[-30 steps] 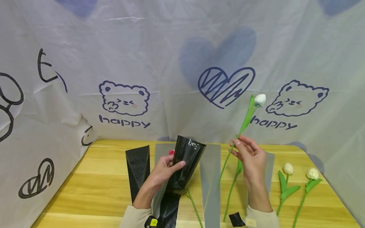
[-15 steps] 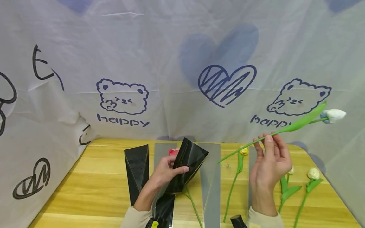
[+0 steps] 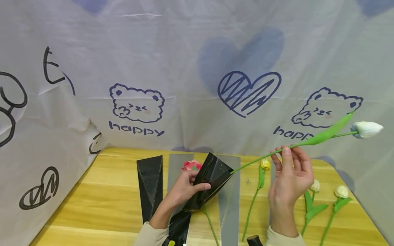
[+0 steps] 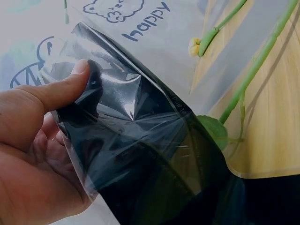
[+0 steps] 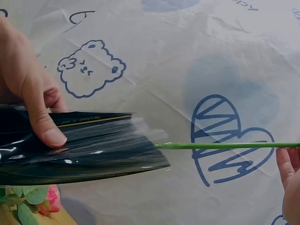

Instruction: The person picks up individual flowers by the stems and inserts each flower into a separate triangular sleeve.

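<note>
Count five flowers. Three are white: the held white flower (image 3: pixel 366 129), the near white flower (image 3: pixel 314 185) and the outer white flower (image 3: pixel 341 191). There is also one yellow flower (image 3: pixel 264 164) and one pink flower (image 3: pixel 191 165).

Count two black sleeves: the held black sleeve (image 3: pixel 213 176) and the flat black sleeve (image 3: pixel 150 181).

Count two grey sheets: the left grey sheet (image 3: pixel 176 165) and the middle grey sheet (image 3: pixel 229 212). You cannot tell whether the grey strip (image 3: pixel 271 171) is a third.

Count two hands — left hand (image 3: pixel 184 188), right hand (image 3: pixel 289 181) — and one table (image 3: pixel 107 191).
</note>
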Motion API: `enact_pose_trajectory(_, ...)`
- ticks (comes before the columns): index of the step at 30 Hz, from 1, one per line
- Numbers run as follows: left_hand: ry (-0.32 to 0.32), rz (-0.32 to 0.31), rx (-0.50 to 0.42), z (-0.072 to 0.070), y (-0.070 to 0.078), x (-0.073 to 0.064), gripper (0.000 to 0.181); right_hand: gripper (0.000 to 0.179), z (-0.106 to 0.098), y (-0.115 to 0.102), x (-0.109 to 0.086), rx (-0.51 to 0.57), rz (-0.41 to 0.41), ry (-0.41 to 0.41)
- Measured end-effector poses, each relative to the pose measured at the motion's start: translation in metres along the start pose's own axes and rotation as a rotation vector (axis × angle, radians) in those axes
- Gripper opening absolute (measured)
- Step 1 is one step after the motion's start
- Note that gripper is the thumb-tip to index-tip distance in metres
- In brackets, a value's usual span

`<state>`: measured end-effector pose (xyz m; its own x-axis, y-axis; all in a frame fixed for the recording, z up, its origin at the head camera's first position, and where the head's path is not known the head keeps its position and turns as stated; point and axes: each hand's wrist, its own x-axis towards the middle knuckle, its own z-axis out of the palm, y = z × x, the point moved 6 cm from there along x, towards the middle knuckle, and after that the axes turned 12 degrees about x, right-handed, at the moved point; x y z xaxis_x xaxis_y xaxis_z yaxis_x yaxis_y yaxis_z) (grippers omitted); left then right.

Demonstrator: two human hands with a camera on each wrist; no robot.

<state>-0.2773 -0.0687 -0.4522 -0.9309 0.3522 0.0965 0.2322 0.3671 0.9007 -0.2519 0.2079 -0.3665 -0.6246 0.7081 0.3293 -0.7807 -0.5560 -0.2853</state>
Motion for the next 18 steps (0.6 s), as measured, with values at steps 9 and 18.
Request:
enact_pose_trajectory(9,-0.027,-0.008,-0.009,0.003,0.002,-0.002,0.023,0.022,0.006,0.014,-0.011,-0.117,0.102,-0.101)
enact_pose_trajectory(18,-0.032,0.006,-0.013,0.002,0.009,-0.003,0.018,0.02,0.014,0.025,-0.02,-0.198,0.201,-0.187)
